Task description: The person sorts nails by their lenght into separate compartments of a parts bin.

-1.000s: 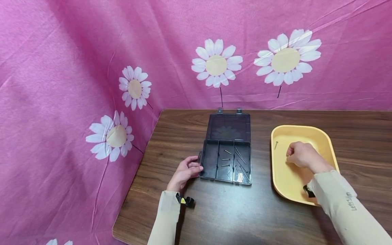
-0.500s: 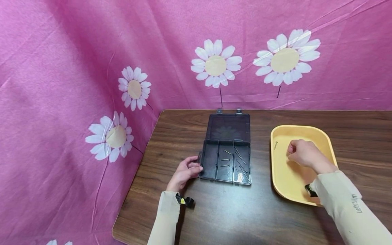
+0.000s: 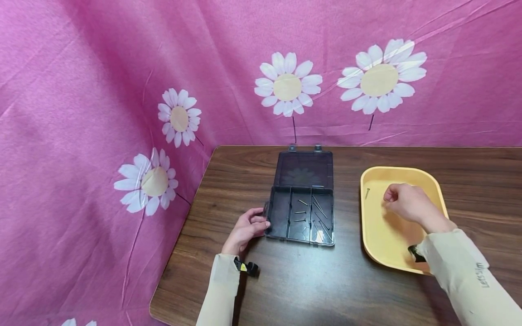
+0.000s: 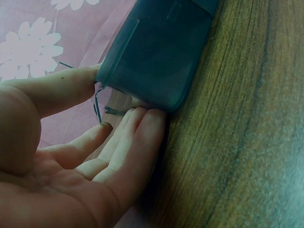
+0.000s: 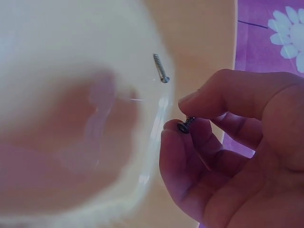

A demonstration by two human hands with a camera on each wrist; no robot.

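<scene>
A dark see-through compartment box [image 3: 280, 213] lies on the table with its lid [image 3: 305, 165] folded back. Several screws lie in its middle and right compartments; the left one is bare. My left hand [image 3: 246, 230] holds the box's left side, thumb on the rim and fingertips against the wall, as the left wrist view confirms. Over the yellow tray [image 3: 377, 249], my right hand [image 3: 409, 203] pinches a small dark-headed screw [image 5: 184, 127] between thumb and fingers. Another screw [image 3: 367, 193] lies in the tray near its left wall; the right wrist view shows its thread and head.
The wooden table [image 3: 285, 280] ends in a rounded corner at the front left. A pink cloth [image 3: 228, 54] with white daisies hangs behind and to the left. The tray's raised rim lies right of the box, with table surface between them.
My right hand has risen slightly and shifted back and to the right above the tray. The left hand and the box have not moved.
</scene>
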